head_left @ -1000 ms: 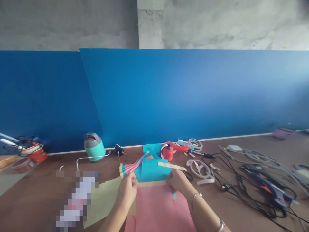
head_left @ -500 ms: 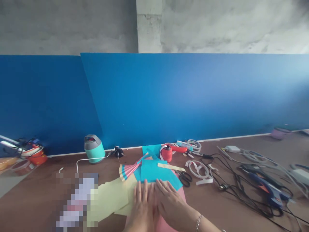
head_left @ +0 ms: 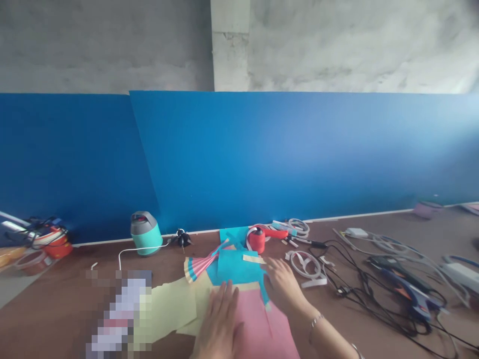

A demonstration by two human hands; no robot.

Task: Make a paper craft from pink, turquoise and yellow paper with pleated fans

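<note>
My left hand (head_left: 220, 316) lies flat, fingers stretched out, on the pink paper (head_left: 256, 309), which has a pale yellow band along its top edge. My right hand (head_left: 282, 281) reaches over the right part of the blue paper (head_left: 237, 269). Its fingers are extended, with the tips at the right end of a narrow cream paper strip (head_left: 252, 259); its thumb is hidden. I cannot make out whether it touches the strip. A pleated pink, blue and cream paper fan (head_left: 202, 267) lies behind my left hand. Pale yellow sheets (head_left: 172, 304) spread to the left.
A red tape dispenser (head_left: 257, 241) stands behind the blue paper. White tape loops (head_left: 305, 264), black cables (head_left: 359, 274) and a blue glue gun (head_left: 415, 299) lie to the right. Toward the back left are a turquoise container (head_left: 146, 237), keys (head_left: 182, 238) and an orange-red tub (head_left: 58, 245).
My right hand has lifted off the pink paper and moved right and away from me, now covering the black scissors. My left hand stays, leaving more pink paper visible.
</note>
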